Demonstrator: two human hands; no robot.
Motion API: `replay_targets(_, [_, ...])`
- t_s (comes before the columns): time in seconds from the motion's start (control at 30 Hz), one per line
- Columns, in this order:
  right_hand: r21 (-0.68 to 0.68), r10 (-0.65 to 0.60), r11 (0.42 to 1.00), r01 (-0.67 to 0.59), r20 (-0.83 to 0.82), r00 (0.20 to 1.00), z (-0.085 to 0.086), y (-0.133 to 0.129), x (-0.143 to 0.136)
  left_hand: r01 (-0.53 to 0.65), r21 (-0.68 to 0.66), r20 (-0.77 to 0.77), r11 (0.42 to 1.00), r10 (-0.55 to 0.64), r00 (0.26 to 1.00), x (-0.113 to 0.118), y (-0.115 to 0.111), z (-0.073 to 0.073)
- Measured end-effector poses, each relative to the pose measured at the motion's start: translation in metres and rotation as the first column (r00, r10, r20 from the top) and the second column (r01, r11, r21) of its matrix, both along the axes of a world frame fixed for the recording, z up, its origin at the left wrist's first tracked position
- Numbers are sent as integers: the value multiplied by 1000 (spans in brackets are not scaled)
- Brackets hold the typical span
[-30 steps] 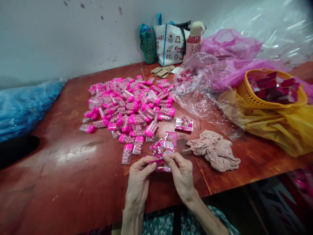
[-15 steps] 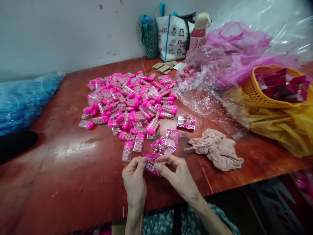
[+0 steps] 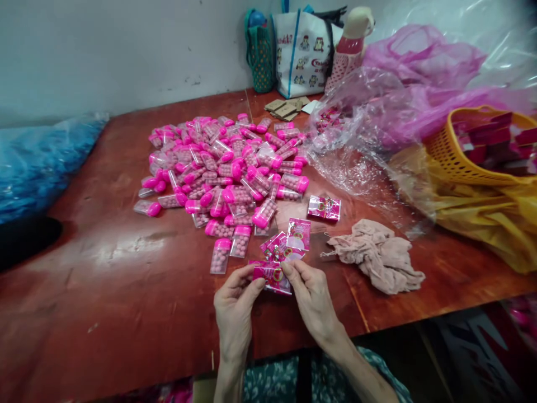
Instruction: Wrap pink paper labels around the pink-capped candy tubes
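Observation:
Between my two hands, near the front edge of the table, is a pink printed packet (image 3: 273,276). My left hand (image 3: 237,305) pinches its left end between thumb and fingers. The right end is pinched by my right hand (image 3: 312,302). Just beyond the fingers lie several loose pink labels (image 3: 298,234), partly overlapping. Two clear containers with pink caps and pink balls, one of them nearest my left hand (image 3: 220,256), lie in front of a large heap of the same containers (image 3: 226,168). A folded pink label stack (image 3: 324,208) sits to the right of the heap.
A crumpled beige cloth (image 3: 377,256) lies right of my hands. Behind it are clear plastic (image 3: 352,151), a yellow basket (image 3: 457,148) of pink pieces and a yellow bag (image 3: 474,224). Blue bags (image 3: 46,162) lie left. A white bag (image 3: 302,56) and bottles stand at the wall.
The packet has turned to lie more level and shows a different face. Both hands have shifted slightly right, with fingers still pinching it. The camera view has moved a little.

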State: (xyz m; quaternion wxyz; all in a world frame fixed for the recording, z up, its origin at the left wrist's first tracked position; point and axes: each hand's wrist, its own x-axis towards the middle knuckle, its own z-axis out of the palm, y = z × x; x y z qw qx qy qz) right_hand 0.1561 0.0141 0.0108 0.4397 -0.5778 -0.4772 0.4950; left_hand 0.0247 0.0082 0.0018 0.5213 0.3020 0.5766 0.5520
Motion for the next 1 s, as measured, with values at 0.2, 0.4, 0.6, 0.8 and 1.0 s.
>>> replay_targets(0.2, [129,-77,990,62,116,990,-7,-2,-7,-79,-16,2,997,79,997,4,-2,3])
replay_targets(0.4, [265,-97,963,47,180,979,-8,-4,-8,-101,-44,85,994,104,991,3,0,1])
replay_targets(0.6, [313,-91,949,29,188,978,-8,-2,-5,32,-66,245,997,-15,969,-1,2,6])
replay_targets(0.8, [257,-1,966,-33,131,991,-5,-3,-1,18,-70,315,997,5,949,0,5,4])
replay_targets(1.0, [31,112,994,-108,-176,978,5,1,3,-174,-78,352,982,190,917,-5,9,1])
